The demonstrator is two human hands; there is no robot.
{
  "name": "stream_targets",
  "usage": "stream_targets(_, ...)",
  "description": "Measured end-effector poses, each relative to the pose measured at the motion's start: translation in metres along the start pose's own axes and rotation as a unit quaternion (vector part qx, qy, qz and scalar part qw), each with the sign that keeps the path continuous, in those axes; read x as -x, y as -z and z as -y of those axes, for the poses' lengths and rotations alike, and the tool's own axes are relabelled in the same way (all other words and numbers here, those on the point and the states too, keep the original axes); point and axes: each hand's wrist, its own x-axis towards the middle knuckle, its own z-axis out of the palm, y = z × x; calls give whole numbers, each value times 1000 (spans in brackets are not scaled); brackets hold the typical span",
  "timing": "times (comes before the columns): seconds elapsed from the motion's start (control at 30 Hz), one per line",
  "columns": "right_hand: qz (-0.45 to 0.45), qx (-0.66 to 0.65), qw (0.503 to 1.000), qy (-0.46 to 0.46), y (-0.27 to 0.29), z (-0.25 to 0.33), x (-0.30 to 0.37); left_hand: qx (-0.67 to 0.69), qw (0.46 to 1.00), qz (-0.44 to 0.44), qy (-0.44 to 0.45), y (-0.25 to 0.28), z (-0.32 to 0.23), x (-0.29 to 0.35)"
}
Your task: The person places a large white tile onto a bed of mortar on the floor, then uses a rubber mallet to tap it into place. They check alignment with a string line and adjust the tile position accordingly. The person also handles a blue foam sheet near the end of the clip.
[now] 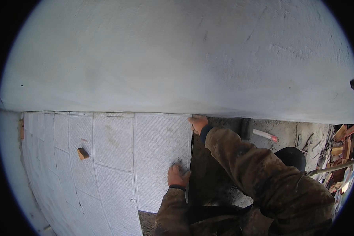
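A large pale floor tile (157,145) with a fine slanted ribbed pattern lies against the foot of the wall, at the end of the laid rows. My right hand (199,123) grips its far right corner beside the wall, fingers bent over the edge. Nearer to me, my left hand (177,177) holds the same right edge, with the thumb on the tile's face and the fingertips partly hidden at the edge. A dark smudge marks the surface just above the left hand. Past that edge lies a bed of dark, damp-looking mortar (206,167).
A rubber mallet (246,129) with a white, red-ended handle lies by the wall (177,55). Several laid tiles (114,137) stretch left, with a small wooden block (82,153) on them. A black rounded thing (292,158) and a heap of wood scraps (340,145) are at right.
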Motion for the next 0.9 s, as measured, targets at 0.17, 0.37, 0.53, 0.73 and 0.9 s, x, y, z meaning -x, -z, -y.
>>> stream_targets(0.17, 23, -17, 999, -29, 3, 0, -4, -112, 989, -16, -100, -36, -49, -36)
stream_targets(0.37, 45, 7, 998, -41, 5, 5, -3, -228, 969, -41, -88, -50, -48, -59)
stream_targets(0.53, 34, 3, 998, -45, 6, 9, 0, -284, 955, -57, -65, -71, -37, -60)
stream_targets(0.73, 26, -8, 999, -46, 4, 11, 3, -228, 966, -108, -61, -76, -31, -54)
stream_targets(0.9, 13, -16, 999, -28, 2, 6, 0, -203, 975, -83, -28, -74, -31, -50)
